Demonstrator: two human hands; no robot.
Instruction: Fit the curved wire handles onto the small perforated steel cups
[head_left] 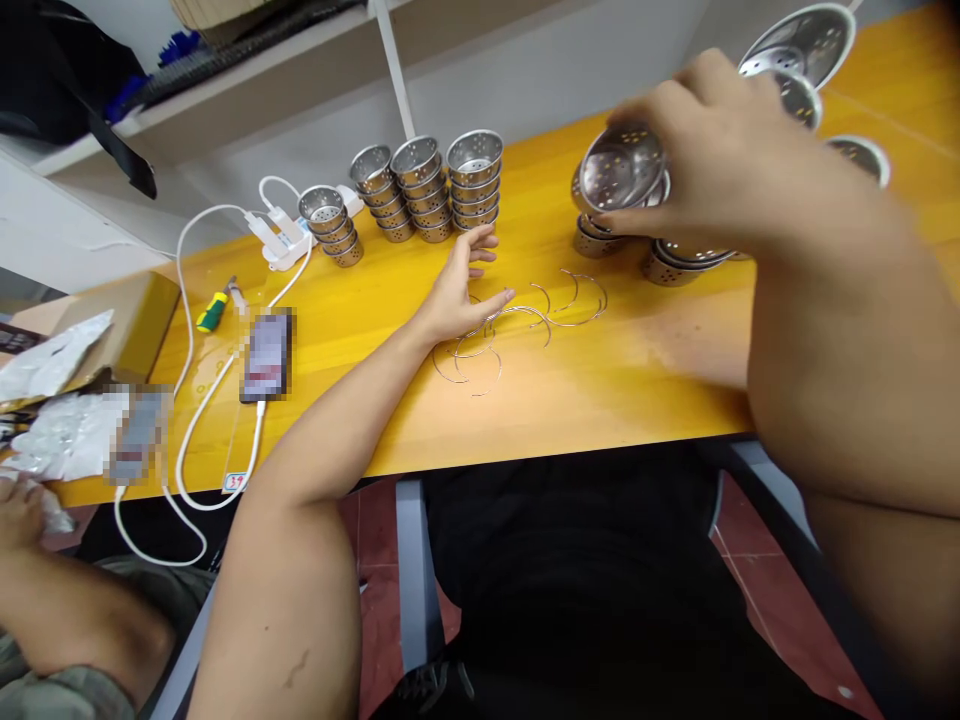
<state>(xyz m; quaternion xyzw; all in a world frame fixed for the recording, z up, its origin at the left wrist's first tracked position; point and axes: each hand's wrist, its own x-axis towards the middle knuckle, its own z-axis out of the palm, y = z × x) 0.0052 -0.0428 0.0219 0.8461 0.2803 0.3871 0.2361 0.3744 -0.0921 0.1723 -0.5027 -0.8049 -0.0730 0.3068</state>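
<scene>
Several thin metal rings, some looking like open arcs, lie on the yellow table. My left hand rests over their left part, fingers apart, nothing visible in it. At the right, my right hand is closed around the rim of a perforated metal cup, which is tilted with its mouth toward me. Under and beside that cup are more metal cups. Behind my left hand stand several stacks of the same cups, mouths up.
A charging phone, white cables, a power strip and a green-yellow tool lie at the left. Another person's hand is at the far left by plastic bags and a cardboard box.
</scene>
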